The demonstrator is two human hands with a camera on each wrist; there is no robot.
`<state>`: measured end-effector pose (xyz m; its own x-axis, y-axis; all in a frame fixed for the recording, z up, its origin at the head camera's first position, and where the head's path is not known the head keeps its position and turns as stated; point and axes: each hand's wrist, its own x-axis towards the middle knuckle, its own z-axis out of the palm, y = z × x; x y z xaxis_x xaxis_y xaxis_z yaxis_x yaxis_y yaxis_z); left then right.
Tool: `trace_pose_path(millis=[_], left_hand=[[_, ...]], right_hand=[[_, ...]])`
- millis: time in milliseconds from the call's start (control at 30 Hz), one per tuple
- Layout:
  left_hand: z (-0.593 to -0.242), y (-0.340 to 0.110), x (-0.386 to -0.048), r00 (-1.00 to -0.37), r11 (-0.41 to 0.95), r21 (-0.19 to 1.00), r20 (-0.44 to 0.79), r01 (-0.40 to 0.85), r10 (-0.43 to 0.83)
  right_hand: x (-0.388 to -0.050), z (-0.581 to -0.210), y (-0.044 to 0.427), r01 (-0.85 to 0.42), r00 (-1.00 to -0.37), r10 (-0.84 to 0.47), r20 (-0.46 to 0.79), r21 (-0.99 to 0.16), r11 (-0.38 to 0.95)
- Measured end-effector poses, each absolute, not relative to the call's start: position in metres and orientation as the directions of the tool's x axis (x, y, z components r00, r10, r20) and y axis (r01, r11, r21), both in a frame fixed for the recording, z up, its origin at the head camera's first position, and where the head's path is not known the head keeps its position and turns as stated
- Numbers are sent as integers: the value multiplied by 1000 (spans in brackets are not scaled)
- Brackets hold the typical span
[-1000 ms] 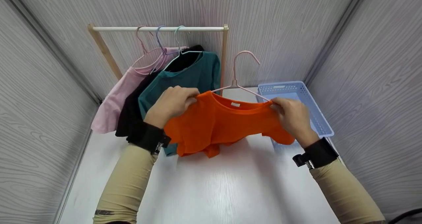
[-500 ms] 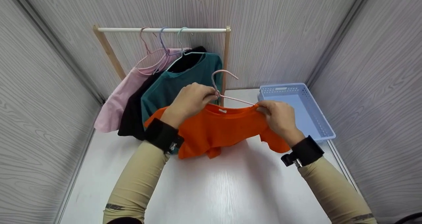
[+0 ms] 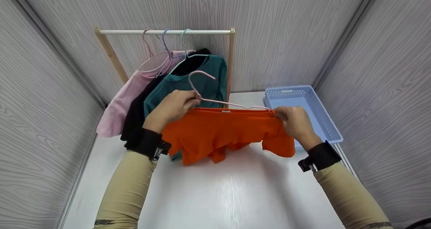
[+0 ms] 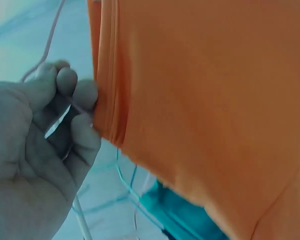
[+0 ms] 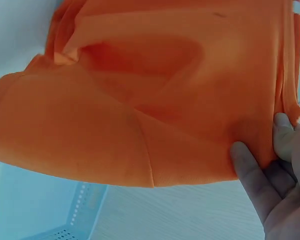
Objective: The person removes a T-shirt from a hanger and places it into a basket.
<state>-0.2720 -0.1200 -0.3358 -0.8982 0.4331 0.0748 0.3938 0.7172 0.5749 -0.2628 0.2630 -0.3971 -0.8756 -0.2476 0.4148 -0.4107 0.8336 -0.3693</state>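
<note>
A pale pink hanger point(image 3: 222, 102) is held below its hook by my left hand point(image 3: 173, 107), thumb and fingertips pinching it. The left wrist view shows that hand point(image 4: 45, 145) right beside the collar of an orange shirt point(image 4: 205, 90). The shirt point(image 3: 222, 131) hangs above the table with its neckline pulled nearly straight. At its right shoulder, my right hand point(image 3: 298, 123) pinches the fabric, where the hanger's right arm ends. In the right wrist view, that hand point(image 5: 285, 195) has the cloth between thumb and fingers. The hanger's left arm is hidden.
Behind the left hand stands a rack with a white rail point(image 3: 124, 32). Pink point(image 3: 116, 109), black point(image 3: 134, 116) and teal point(image 3: 165, 91) shirts hang there on hangers. A blue plastic basket point(image 3: 328, 124) sits at the right on the white table point(image 3: 215, 195). Panel walls enclose the space.
My left hand has let go of the shirt's left shoulder and taken the hanger below its hook. Hook and left hand have then shifted left. The right hand keeps its pinch.
</note>
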Motion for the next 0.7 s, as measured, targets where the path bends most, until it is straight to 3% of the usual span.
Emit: trace_pose_path(millis=[333, 700], left_hand=[[-332, -126, -270, -885, 669, 642, 32, 375, 465], [-331, -106, -274, -921, 680, 673, 2, 290, 390]], right_hand=[[-257, -398, 253, -382, -901, -206, 382, -474, 793], [-249, -413, 216, -430, -898, -293, 328, -512, 744]])
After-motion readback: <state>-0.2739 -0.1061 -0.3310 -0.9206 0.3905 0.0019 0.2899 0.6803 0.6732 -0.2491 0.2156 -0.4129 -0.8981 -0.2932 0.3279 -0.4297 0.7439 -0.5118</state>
